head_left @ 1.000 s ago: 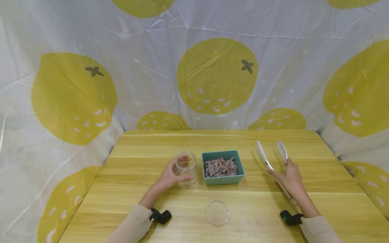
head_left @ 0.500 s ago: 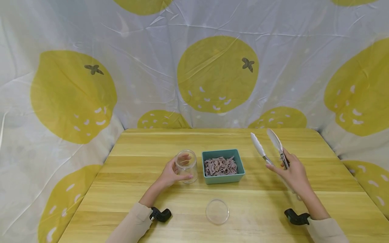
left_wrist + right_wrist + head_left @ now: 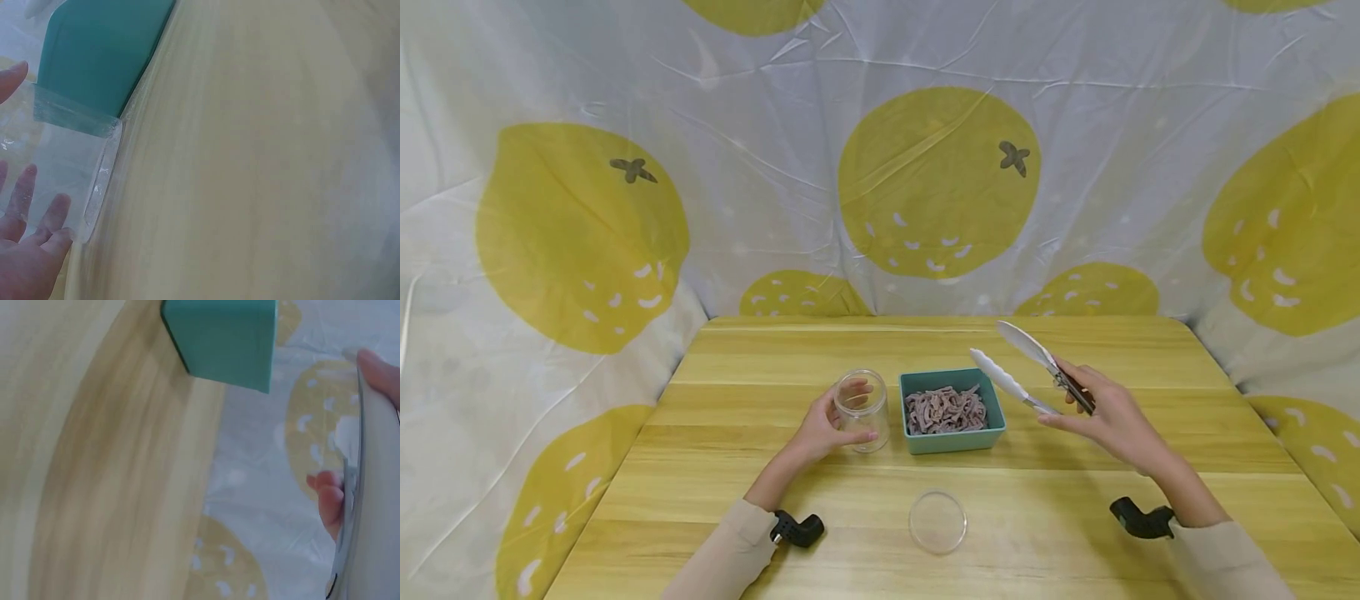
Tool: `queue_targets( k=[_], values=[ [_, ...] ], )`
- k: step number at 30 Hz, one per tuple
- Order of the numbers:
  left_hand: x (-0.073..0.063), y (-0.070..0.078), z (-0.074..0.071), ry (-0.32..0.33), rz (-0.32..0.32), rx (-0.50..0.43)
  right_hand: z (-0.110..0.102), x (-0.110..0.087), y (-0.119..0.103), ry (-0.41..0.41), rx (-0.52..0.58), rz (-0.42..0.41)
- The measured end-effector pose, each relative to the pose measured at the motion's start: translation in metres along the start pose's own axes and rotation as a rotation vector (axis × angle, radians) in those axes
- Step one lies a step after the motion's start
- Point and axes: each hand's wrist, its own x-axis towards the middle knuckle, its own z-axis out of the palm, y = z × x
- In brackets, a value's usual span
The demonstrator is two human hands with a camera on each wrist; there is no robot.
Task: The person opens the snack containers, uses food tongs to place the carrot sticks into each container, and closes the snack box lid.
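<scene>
My left hand [image 3: 820, 429] grips a clear jar [image 3: 871, 423] that stands without its lid on the table, thumb in front and fingers round the far side. To the jar's right is a teal rectangular box [image 3: 955, 445] holding a heap of greyish-purple strips [image 3: 946, 412]. My right hand [image 3: 1112, 421] holds a pair of tongs [image 3: 1011, 385] with pale scalloped tips, their arms spread apart. The tongs' tips reach over the box's right rim in the head view. In the right wrist view, thumb and fingers lie along the tongs' arms [image 3: 375, 487].
A clear round lid [image 3: 937, 522] lies flat on the wooden table [image 3: 760, 492], nearer me than the box. Behind the table hangs a pale cloth [image 3: 760, 167] printed with yellow lemons. Each wrist carries a black camera.
My right hand has lifted the tongs and swung them left, from the table's right side to the box. The left hand and jar have stayed put.
</scene>
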Motion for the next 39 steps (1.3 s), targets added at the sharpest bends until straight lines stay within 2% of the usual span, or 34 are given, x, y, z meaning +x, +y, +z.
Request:
queue_targets(
  k=[6,12,18,28,39],
  values=[
    [0.000,0.000,0.000,0.003,-0.007,0.001,-0.003,0.013,-0.004,-0.133,0.013,-0.140],
    [0.000,-0.003,0.000,0.001,0.013,0.007,-0.004,0.026,-0.006,-0.235,-0.002,-0.241],
    [0.000,-0.002,0.001,-0.002,0.012,-0.002,-0.003,0.037,-0.008,-0.366,0.007,-0.246],
    [-0.001,-0.003,0.000,0.000,0.002,-0.007,0.002,0.055,-0.010,-0.520,0.003,-0.230],
    [0.000,-0.002,0.000,-0.001,0.004,-0.005,0.004,0.069,-0.015,-0.591,-0.065,-0.253]
  ],
)
